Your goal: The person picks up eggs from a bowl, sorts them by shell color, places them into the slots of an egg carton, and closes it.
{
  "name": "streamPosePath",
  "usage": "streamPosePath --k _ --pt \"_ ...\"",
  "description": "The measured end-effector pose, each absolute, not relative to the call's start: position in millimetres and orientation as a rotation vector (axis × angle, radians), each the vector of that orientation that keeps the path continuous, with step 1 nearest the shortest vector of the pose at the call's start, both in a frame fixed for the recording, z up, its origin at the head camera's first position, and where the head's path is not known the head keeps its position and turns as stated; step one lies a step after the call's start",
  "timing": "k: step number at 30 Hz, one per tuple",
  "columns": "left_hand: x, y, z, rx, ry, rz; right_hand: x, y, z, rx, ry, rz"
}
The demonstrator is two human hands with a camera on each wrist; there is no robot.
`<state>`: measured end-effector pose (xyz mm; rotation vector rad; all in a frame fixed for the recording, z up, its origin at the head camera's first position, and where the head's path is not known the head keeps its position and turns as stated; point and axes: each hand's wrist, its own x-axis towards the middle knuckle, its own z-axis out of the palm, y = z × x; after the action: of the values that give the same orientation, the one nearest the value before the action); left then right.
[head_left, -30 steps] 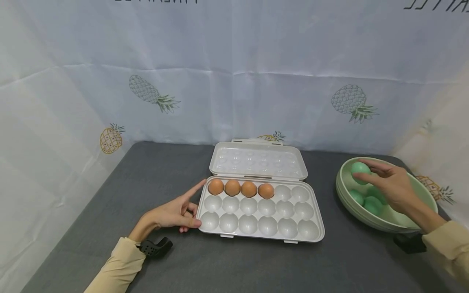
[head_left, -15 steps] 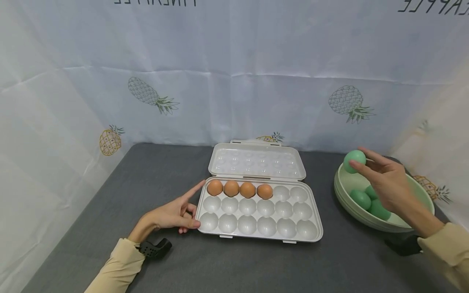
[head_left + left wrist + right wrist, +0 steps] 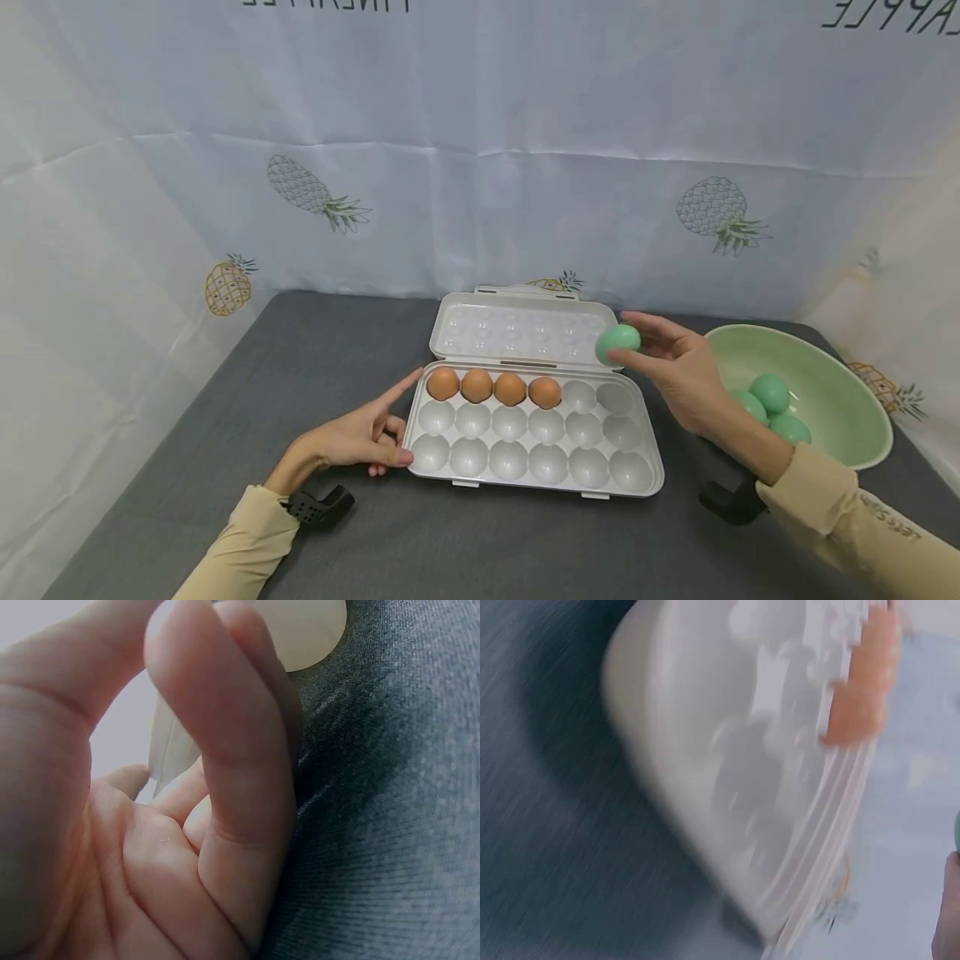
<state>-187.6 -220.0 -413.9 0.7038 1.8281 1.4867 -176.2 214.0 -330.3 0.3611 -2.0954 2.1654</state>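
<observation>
My right hand (image 3: 682,375) pinches a green egg (image 3: 618,342) between thumb and fingertips, above the far right corner of an open egg box (image 3: 651,454). In the right wrist view the blurred egg box (image 3: 705,750) fills the middle, and only a sliver of that hand shows at the edge. Several brown eggs (image 3: 510,388) sit in the left part of its far row. Thumb and outstretched index finger of my left hand (image 3: 360,433) rest against the box's left side. Its other fingers (image 3: 240,750) curl loosely with nothing inside them.
On the right stands a pale green bowl (image 3: 840,400) with several green eggs (image 3: 770,393) in it. The box's lid (image 3: 525,329) lies folded back toward the pineapple-print curtain (image 3: 480,167). A dark grey cloth (image 3: 360,533) covers the table.
My right hand has lifted the green egg out of the bowl and carried it left to the egg box. My left hand stays where it was.
</observation>
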Motion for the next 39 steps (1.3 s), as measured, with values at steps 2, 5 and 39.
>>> streamPosePath --k 2,5,39 --pt "-188.0 -219.9 -414.2 0.705 1.830 1.483 -176.7 200.1 -331.0 0.342 -2.192 2.111" --pt "-188.5 -219.8 -414.3 0.708 1.830 1.484 -178.1 180.9 -332.8 0.332 -2.303 2.071" --pt "-187.6 -221.2 -413.3 0.697 1.813 1.479 -177.4 32.9 -377.7 0.793 -2.595 1.782"
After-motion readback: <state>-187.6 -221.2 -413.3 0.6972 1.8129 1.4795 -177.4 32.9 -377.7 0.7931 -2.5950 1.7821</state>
